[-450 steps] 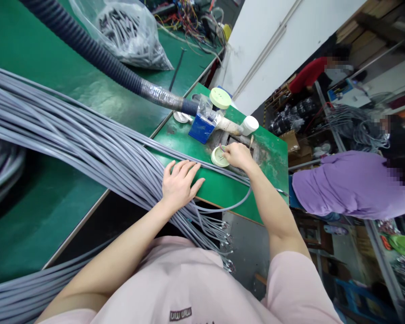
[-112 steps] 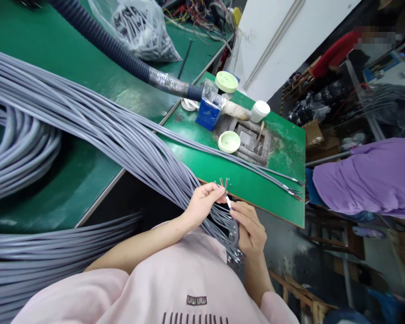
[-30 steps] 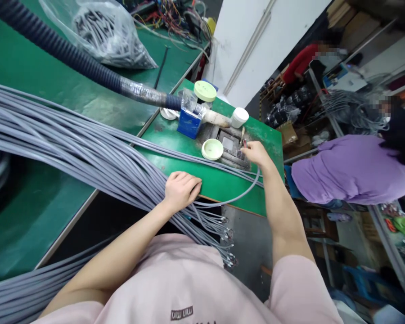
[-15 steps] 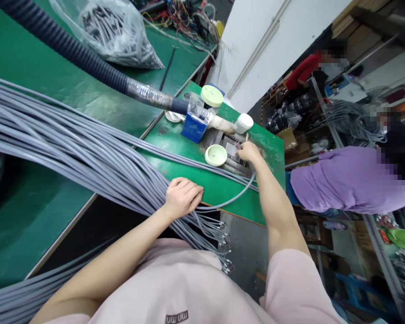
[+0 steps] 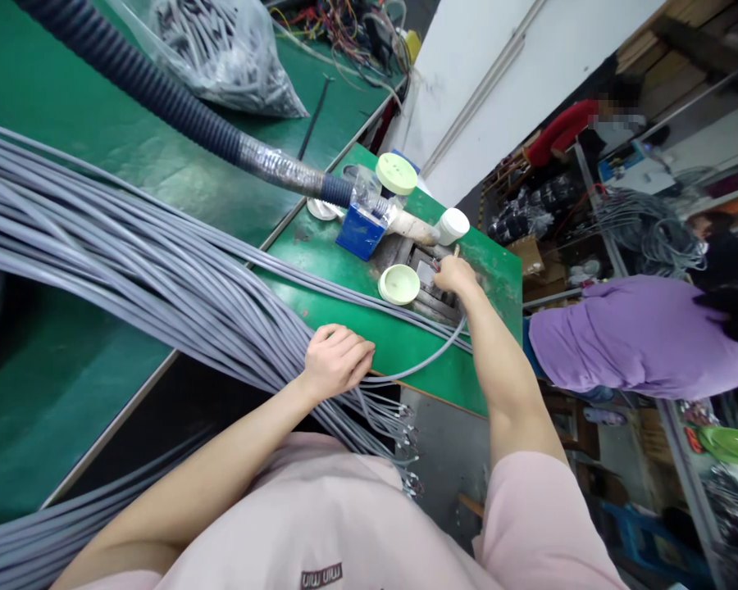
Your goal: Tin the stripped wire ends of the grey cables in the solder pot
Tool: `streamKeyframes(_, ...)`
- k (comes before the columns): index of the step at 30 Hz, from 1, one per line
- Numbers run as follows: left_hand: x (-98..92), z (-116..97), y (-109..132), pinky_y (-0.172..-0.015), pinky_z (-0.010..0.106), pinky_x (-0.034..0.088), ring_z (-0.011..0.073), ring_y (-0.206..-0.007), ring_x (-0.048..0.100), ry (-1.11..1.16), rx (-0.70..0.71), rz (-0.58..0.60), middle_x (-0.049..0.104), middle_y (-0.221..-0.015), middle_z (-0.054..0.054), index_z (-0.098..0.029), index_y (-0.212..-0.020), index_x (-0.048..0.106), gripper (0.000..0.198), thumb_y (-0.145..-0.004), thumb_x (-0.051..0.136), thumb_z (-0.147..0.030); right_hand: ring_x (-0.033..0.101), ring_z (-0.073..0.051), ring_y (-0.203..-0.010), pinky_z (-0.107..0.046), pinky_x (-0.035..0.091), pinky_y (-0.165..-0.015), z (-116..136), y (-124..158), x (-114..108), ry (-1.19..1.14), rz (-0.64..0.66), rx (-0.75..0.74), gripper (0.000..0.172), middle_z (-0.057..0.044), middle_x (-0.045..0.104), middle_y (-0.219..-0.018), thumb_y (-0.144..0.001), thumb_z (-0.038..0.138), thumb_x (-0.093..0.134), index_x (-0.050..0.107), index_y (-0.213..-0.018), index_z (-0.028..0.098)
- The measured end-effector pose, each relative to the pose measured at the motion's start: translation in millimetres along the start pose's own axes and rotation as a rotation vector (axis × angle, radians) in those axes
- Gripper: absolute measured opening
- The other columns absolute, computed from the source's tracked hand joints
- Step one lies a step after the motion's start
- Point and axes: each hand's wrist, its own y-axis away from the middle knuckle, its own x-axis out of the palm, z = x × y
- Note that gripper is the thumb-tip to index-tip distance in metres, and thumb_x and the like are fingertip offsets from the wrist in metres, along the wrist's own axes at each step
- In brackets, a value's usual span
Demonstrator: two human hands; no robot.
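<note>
- My right hand (image 5: 458,277) is out over the far green workbench (image 5: 498,283), with its fingers (image 5: 446,269) pressed together and pinching a single grey cable (image 5: 443,346) near its tip; the hand hides the exact grip.
- Thin stripped wire ends (image 5: 435,265) show at my fingertips, pointing about 10 o'clock, right over a metal-framed recess (image 5: 429,283) in the bench.
- From my right hand, that cable drops toward 6 o'clock, then curves toward 8 o'clock and joins the bundle.
- My left hand (image 5: 337,360) lies on a bundle of grey cables (image 5: 160,270) at the bench's near edge, with its fingers (image 5: 348,348) together, slightly curled and not pinching.
- The bundle's long axis runs from 9 o'clock to about 5 o'clock, where its prepared ends (image 5: 409,459) fan out below the bench edge.
- Around the recess, a cream dish (image 5: 399,284) sits at 9 o'clock from my right hand, touching the recess edge. A white capped bottle (image 5: 452,226) lies at 12 o'clock, and a blue box (image 5: 361,233) at 10 o'clock.
- A person in a purple top (image 5: 640,336) stands at my 3 o'clock.
</note>
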Motion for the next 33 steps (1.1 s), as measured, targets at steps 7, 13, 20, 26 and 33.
streamKeyframes(7, -0.3, 1, 0, -0.082, 0.035, 0.040, 0.0144, -0.074, 0.063, -0.012, 0.029, -0.024, 0.072, -0.078, -0.002, -0.022, -0.090, 0.062, 0.009, -0.083, 0.058, -0.020, 0.062, -0.035, -0.109, -0.039, 0.051, -0.085, 4, -1, -1, 0.023, 0.005, -0.008, 0.039, -0.025, 0.064, -0.118, -0.080, 0.017, 0.058, 0.064, -0.117, 0.007)
streamKeyframes(13, 1.1, 1, 2, -0.083, 0.036, 0.041, 0.0149, -0.076, 0.064, 0.025, 0.011, -0.027, 0.071, -0.079, -0.001, -0.023, -0.091, 0.064, 0.010, -0.083, 0.058, -0.020, 0.064, -0.032, -0.104, -0.035, 0.049, -0.082, 0, 1, -5, 0.011, -0.019, -0.011, 0.033, -0.022, 0.066, -0.113, -0.079, 0.019, 0.058, 0.066, -0.109, 0.009)
streamKeyframes(20, 2.6, 3, 3, -0.084, 0.037, 0.041, 0.0147, -0.077, 0.065, 0.044, -0.004, -0.014, 0.072, -0.080, -0.001, -0.024, -0.092, 0.065, 0.011, -0.083, 0.058, -0.021, 0.056, -0.017, -0.068, -0.024, 0.035, -0.057, -26, 43, -20, -0.207, -0.169, -0.147, 0.024, -0.003, 0.058, -0.065, -0.080, 0.033, 0.057, 0.061, -0.064, 0.015)
streamKeyframes(26, 2.2, 2, 2, -0.084, 0.037, 0.041, 0.0147, -0.076, 0.064, 0.022, 0.014, -0.026, 0.072, -0.079, -0.002, -0.023, -0.090, 0.064, 0.009, -0.083, 0.059, -0.021, 0.047, -0.014, -0.060, -0.024, 0.028, -0.054, -35, 75, -12, -0.347, -0.266, -0.177, 0.027, 0.001, 0.050, -0.057, -0.080, 0.033, 0.053, 0.054, -0.059, 0.016)
streamKeyframes(33, 2.7, 1, 2, -0.085, 0.038, 0.041, 0.0149, -0.075, 0.064, 0.007, -0.015, 0.003, 0.071, -0.077, -0.001, -0.024, -0.088, 0.065, 0.009, -0.083, 0.057, -0.022, 0.063, -0.023, -0.084, -0.027, 0.041, -0.068, -28, 45, -7, -0.128, -0.172, -0.086, 0.024, -0.009, 0.070, -0.087, -0.084, 0.032, 0.054, 0.070, -0.082, 0.015)
